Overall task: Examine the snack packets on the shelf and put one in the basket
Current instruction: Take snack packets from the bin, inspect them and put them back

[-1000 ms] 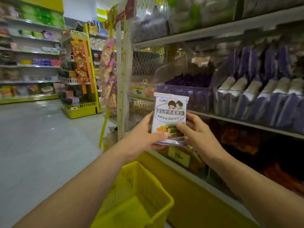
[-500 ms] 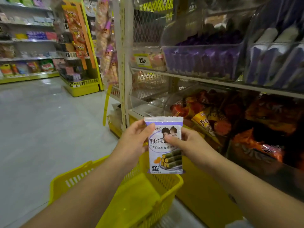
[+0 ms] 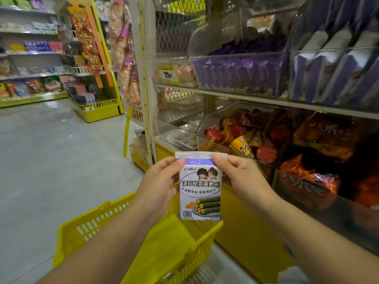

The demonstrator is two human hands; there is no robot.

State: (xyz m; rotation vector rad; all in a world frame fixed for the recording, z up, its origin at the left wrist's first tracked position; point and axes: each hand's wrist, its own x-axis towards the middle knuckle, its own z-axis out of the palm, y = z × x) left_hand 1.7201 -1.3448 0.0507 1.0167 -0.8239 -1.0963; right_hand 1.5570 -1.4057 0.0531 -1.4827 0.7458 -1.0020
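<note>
While the left hand and right hand pinch its top corners, the snack packet hangs long side up | basket sits just below it | next, likely: straight down

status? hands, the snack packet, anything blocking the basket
Left grip and right grip each pinch a top corner of the snack packet. Packet upright above the yellow basket, not in yet. Nothing seen between them.

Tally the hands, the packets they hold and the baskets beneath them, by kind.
Hands: 2 (left hand, right hand)
White-and-purple foil snack packet, held: 1
Yellow slotted plastic basket: 1
Total: 4
</note>
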